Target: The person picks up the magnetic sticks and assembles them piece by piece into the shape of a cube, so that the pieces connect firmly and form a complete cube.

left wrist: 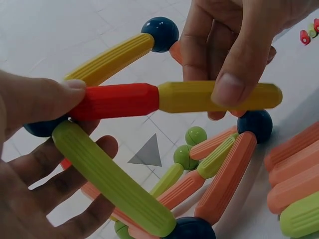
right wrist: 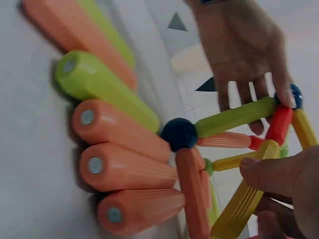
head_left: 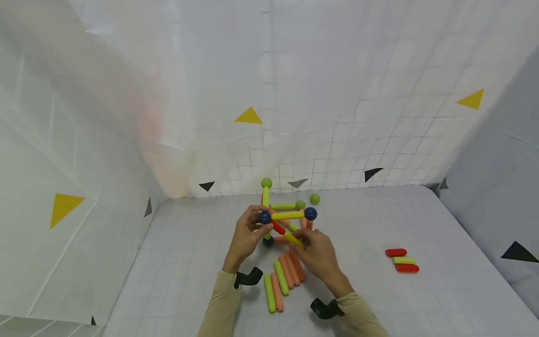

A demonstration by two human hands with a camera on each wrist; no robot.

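Observation:
A frame of magnetic rods and balls stands on the table. My left hand (head_left: 245, 236) grips its upper front corner at a dark blue ball (head_left: 265, 217), the thumb pressing where a red rod (left wrist: 122, 101) meets that ball. A yellow rod (left wrist: 192, 96) continues in line from the red rod's other end, and my right hand (head_left: 318, 255) pinches it between thumb and fingers. Another yellow rod (head_left: 287, 215) runs from the held ball to a second blue ball (head_left: 310, 213). Below the held corner, a green rod (left wrist: 112, 177) reaches down to a lower blue ball (head_left: 268, 241).
Several loose salmon rods (head_left: 286, 270) and green rods (head_left: 270, 292) lie side by side in front of the frame. A loose green ball (head_left: 315, 199) sits behind it. Off to the right lie two red rods (head_left: 407, 268) with a green rod (head_left: 404, 260) between them.

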